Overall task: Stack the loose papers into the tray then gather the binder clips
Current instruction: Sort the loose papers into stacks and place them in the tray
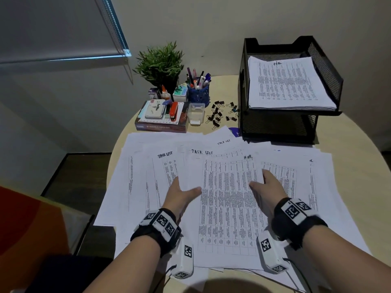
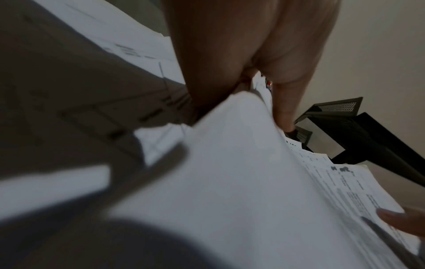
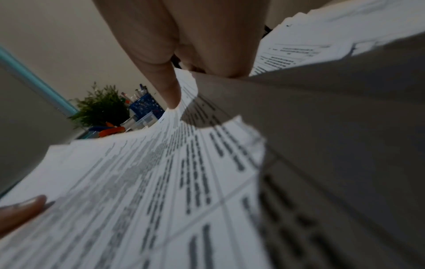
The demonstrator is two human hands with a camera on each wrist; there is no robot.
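White printed sheets — the loose papers (image 1: pixel 228 199) — lie fanned across the near half of the round beige tabletop (image 1: pixel 349 144), some overhanging its near-left edge. I have my left hand (image 1: pixel 179 193) at the left edge of the topmost bundle and my right hand (image 1: pixel 266 187) at its right edge. From the head view, each thumb lies on top of the sheets and the fingers go under; the left wrist view shows the bundle's edge lifted and curling between thumb and fingers, so both hands pinch the same bundle.

I judge the first step is in hand: papers into the black wire-mesh tray (image 1: pixel 325 66), which stands at the far-right edge of the tabletop and already holds a squared stack on its upper tier. Many sheets are left on the tabletop, so this step looks well short of done.

Next, I think the bundle must come up clear of the sheets below, be squared, and go over the tray's front lip — a loose pinch could let the lower pages slip.

The black binder clips (image 1: pixel 222 113) lie scattered toward the far edge, just left of the tray and beside a small clear plastic box (image 1: pixel 196 113), untouched.
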